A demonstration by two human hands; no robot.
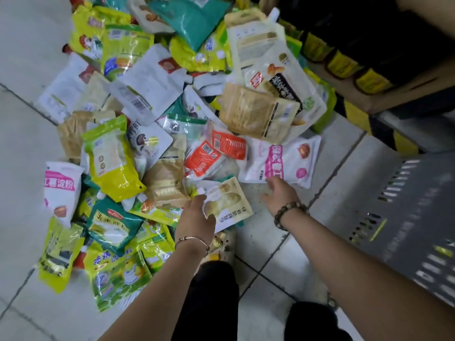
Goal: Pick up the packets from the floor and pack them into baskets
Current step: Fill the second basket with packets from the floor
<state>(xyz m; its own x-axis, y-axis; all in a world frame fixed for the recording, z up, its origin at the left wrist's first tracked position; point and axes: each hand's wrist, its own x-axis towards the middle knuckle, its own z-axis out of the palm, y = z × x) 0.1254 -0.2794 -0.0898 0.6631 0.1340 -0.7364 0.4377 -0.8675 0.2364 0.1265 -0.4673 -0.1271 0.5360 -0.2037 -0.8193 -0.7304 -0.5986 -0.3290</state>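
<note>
L hand grip clamped on cream packet, long axis near-far, slightly tilted; R hand right of packet, grip apart.

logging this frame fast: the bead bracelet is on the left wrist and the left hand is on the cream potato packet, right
Not quite. The head view shows the bead bracelet on the right wrist, while the left wrist wears a thin bangle. The rest stands: the left hand is on the cream potato packet.
</note>
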